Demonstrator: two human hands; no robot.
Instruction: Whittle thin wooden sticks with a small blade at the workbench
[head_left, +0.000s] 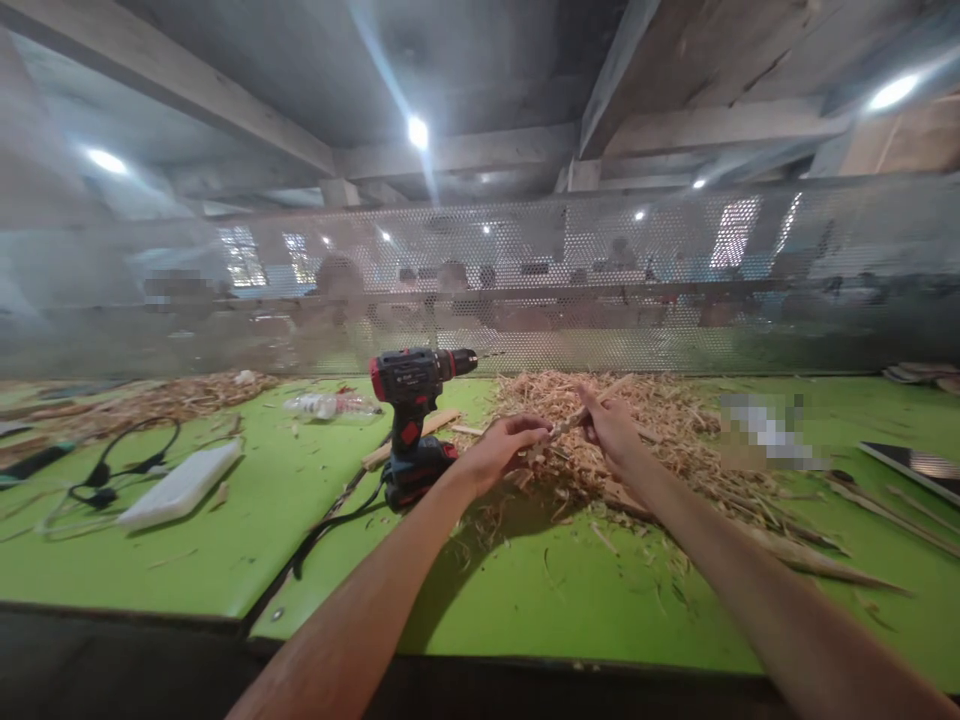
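We observed a slender, apparently wooden piece [568,426] above the shavings [686,460] on the counter [540,620], gripped by the fingers of the left hand [501,448] and right hand [611,428]. We judged it light, stiff and snappable, best held near its ends, which the fingers partly hid; blur obscured its surface.

Two hands [510,447] [613,428], one drill [411,376], one white block [181,484].
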